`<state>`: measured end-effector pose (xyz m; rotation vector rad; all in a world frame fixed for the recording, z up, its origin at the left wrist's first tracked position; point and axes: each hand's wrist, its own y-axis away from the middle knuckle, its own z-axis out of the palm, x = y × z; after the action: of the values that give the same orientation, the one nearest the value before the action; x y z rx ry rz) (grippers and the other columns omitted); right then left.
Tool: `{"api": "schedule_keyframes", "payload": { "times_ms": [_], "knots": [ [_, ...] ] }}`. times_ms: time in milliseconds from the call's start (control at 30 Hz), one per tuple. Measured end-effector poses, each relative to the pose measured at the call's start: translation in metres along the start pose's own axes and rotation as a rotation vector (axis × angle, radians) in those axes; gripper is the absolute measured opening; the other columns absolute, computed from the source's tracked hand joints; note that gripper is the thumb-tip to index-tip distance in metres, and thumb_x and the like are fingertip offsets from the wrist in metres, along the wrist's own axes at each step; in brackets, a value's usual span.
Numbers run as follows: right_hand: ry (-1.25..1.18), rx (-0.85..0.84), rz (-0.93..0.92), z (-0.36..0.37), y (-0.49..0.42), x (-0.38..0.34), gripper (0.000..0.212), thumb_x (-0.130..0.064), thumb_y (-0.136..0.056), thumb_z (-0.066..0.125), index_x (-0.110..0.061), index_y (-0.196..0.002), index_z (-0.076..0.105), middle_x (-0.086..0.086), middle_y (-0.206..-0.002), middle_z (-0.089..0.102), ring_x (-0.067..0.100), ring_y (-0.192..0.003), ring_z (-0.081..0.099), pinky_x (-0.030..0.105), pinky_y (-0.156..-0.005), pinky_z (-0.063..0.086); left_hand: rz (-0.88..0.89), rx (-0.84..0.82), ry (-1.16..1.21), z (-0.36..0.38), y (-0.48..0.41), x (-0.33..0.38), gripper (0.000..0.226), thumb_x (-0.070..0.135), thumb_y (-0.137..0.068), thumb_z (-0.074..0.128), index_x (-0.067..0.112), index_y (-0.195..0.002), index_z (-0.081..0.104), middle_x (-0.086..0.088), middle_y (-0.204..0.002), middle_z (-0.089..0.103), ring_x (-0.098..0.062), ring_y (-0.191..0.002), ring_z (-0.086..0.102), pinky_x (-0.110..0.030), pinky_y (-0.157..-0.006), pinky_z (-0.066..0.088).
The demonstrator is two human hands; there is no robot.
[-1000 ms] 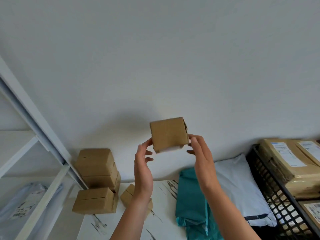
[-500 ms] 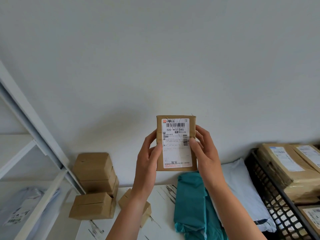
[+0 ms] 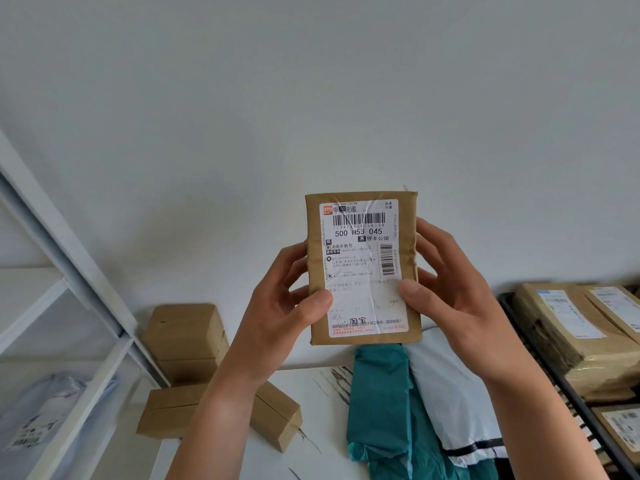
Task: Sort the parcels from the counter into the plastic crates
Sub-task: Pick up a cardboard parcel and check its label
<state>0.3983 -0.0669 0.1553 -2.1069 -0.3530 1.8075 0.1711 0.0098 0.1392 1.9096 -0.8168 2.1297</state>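
A small brown cardboard parcel [image 3: 362,268] with a white shipping label is held upright in front of the white wall, label facing me. My left hand [image 3: 284,299] grips its left edge, thumb on the label. My right hand [image 3: 446,296] grips the right edge, thumb on the label too. A black plastic crate [image 3: 568,393] at the right holds several brown labelled parcels [image 3: 568,327]. On the marble counter [image 3: 322,410] below lie a teal mailer bag [image 3: 381,403] and a white mailer bag [image 3: 450,393].
Several plain brown boxes [image 3: 187,337] are stacked at the counter's back left, one more [image 3: 277,417] lying under my left forearm. A white shelf frame [image 3: 69,306] stands at the left, with a pale mailer bag [image 3: 45,414] on a lower shelf.
Both hands turned the parcel from its plain side up to upright with the label facing me, then brought it closer. The grip shifted from fingertips to thumbs on the label.
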Motion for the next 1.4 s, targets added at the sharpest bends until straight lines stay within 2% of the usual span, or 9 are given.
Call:
{"api": "schedule_keyframes", "payload": {
  "times_ms": [267,533,767,967,1067,1133,1200,1333,1400],
  "knots": [
    [0.000,0.008,-0.077,0.001,0.004,-0.021,0.069,-0.031,-0.095,0.068,-0.030,-0.158,0.039,-0.003,-0.158,0.050,0.037,-0.119,0.066,0.062,-0.086,0.061,0.081,-0.005,0.036,0.000,0.003,0.014,0.052,0.037,-0.078,0.069,0.035,-0.129,0.058,0.005,-0.126,0.072,-0.021,-0.120,0.070,-0.032,-0.079,0.064],
    [0.011,-0.013,-0.127,0.002,0.005,-0.031,0.070,-0.028,-0.093,0.065,-0.031,-0.157,0.038,-0.002,-0.158,0.050,0.037,-0.120,0.066,0.059,-0.086,0.062,0.141,-0.016,0.018,-0.002,0.006,0.021,0.054,0.035,-0.079,0.067,0.026,-0.131,0.054,0.002,-0.128,0.071,-0.024,-0.120,0.070,-0.032,-0.079,0.064],
    [-0.009,0.023,0.034,0.014,-0.007,0.010,0.065,-0.025,-0.098,0.067,-0.032,-0.157,0.040,-0.004,-0.157,0.051,0.029,-0.137,0.057,0.066,-0.105,0.049,0.022,0.013,-0.073,-0.011,-0.002,-0.006,0.065,0.043,-0.081,0.068,0.026,-0.142,0.052,0.007,-0.132,0.070,-0.020,-0.117,0.073,-0.037,-0.083,0.065],
    [-0.078,0.069,0.170,0.028,-0.004,0.030,0.066,-0.041,-0.091,0.070,-0.049,-0.151,0.045,-0.010,-0.150,0.058,0.025,-0.124,0.068,0.054,-0.096,0.059,-0.073,0.041,-0.073,-0.015,0.002,-0.028,0.066,0.059,-0.076,0.068,0.046,-0.139,0.052,0.020,-0.130,0.070,-0.010,-0.114,0.073,-0.038,-0.084,0.066],
    [-0.115,0.168,0.227,0.035,0.002,0.036,0.063,-0.048,-0.092,0.070,-0.054,-0.148,0.042,-0.009,-0.148,0.060,0.021,-0.123,0.069,0.045,-0.095,0.060,-0.113,0.052,0.006,-0.012,0.002,-0.037,0.070,0.061,-0.074,0.071,0.054,-0.140,0.047,0.019,-0.131,0.069,-0.011,-0.117,0.072,-0.038,-0.086,0.065],
    [-0.141,0.291,0.291,0.041,0.012,0.045,0.077,-0.068,-0.079,0.077,-0.056,-0.146,0.042,-0.008,-0.147,0.061,0.021,-0.125,0.068,0.049,-0.102,0.057,-0.143,0.079,0.086,-0.006,0.003,-0.047,0.078,0.058,-0.076,0.074,0.059,-0.145,0.039,0.015,-0.134,0.069,-0.014,-0.120,0.070,-0.042,-0.089,0.064],
    [-0.211,0.384,0.344,0.048,0.026,0.057,0.093,-0.075,-0.067,0.082,-0.051,-0.147,0.041,0.001,-0.142,0.066,0.025,-0.123,0.069,0.052,-0.103,0.056,-0.175,0.105,0.183,0.003,0.005,-0.059,0.088,0.053,-0.077,0.077,0.062,-0.150,0.028,0.010,-0.136,0.068,-0.017,-0.124,0.069,-0.049,-0.097,0.060],
    [-0.350,0.488,0.461,0.056,0.056,0.069,0.111,-0.068,-0.064,0.089,-0.035,-0.154,0.033,0.006,-0.132,0.072,0.032,-0.118,0.071,0.052,-0.102,0.055,-0.244,0.089,0.323,0.039,0.010,-0.079,0.096,0.046,-0.079,0.083,0.064,-0.152,0.023,0.004,-0.140,0.067,-0.024,-0.130,0.065,-0.055,-0.108,0.053],
    [-0.346,0.576,0.496,0.052,0.073,0.068,0.100,-0.059,-0.074,0.086,-0.030,-0.154,0.035,0.005,-0.127,0.075,0.028,-0.113,0.074,0.045,-0.096,0.059,-0.298,0.067,0.355,0.065,0.017,-0.088,0.094,0.043,-0.082,0.083,0.060,-0.153,0.025,0.004,-0.137,0.069,-0.022,-0.129,0.066,-0.054,-0.112,0.050]
  ]
}}
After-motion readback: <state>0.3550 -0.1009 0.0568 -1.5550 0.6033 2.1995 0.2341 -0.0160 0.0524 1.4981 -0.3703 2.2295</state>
